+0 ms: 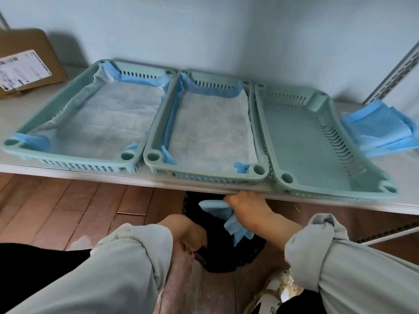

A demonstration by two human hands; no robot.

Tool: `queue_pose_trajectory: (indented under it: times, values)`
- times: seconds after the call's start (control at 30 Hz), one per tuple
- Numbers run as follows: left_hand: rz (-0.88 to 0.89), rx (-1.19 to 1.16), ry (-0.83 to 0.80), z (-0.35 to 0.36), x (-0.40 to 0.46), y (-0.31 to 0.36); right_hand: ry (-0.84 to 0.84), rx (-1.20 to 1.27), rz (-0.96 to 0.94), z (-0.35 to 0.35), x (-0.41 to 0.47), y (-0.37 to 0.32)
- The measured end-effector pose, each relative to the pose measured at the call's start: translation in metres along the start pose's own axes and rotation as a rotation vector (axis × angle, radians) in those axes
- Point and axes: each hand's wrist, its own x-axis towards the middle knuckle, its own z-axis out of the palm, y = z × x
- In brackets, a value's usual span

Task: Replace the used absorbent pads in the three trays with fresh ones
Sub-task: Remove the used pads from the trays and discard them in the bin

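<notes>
Right hand (243,206) grips crumpled pad (229,219), hanging downward.

Looks like a storage or utility corner inside a home. Pale blue painted wall (226,30) behind a plain white shelf (34,105), with a slotted metal shelving rail (394,73) at the right edge. Worn reddish wooden floorboards (68,205) below the shelf front edge. A labelled cardboard shipping box (25,64) at the far left corner of the shelf.

A labelled cardboard box (27,64) sits on the white shelf (34,164) above wooden floorboards (68,205).
</notes>
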Motion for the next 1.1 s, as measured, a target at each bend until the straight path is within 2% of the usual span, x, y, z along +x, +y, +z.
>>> queue_pose_trajectory:
  times: [0.13, 0.3, 0.37, 0.47, 0.6, 0.93, 1.1]
  values:
    - [0.030, -0.012, -0.015, -0.003, 0.003, 0.006, -0.019, 0.112, 0.059, 0.014, 0.007, 0.001]
    - [0.030, 0.079, 0.125, -0.006, 0.008, 0.001, -0.033, 0.206, 0.119, 0.024, 0.008, 0.010]
    - [-0.001, 0.061, 0.219, -0.003, 0.017, -0.007, -0.037, 0.232, 0.147, 0.027, 0.009, 0.013]
    - [-0.074, 0.016, 0.458, 0.004, 0.025, -0.011, -0.039, 0.271, 0.198, 0.028, 0.009, 0.015]
    - [-0.127, 0.048, 0.583, 0.008, 0.029, -0.010, -0.055, 0.292, 0.212, 0.026, 0.010, 0.017]
    - [-0.008, -0.013, 0.386, 0.028, 0.009, -0.018, -0.110, 0.387, 0.253, 0.030, 0.013, 0.009]
    - [0.018, -0.297, 0.168, 0.019, -0.005, -0.016, -0.253, 0.509, 0.315, 0.044, 0.018, -0.001]
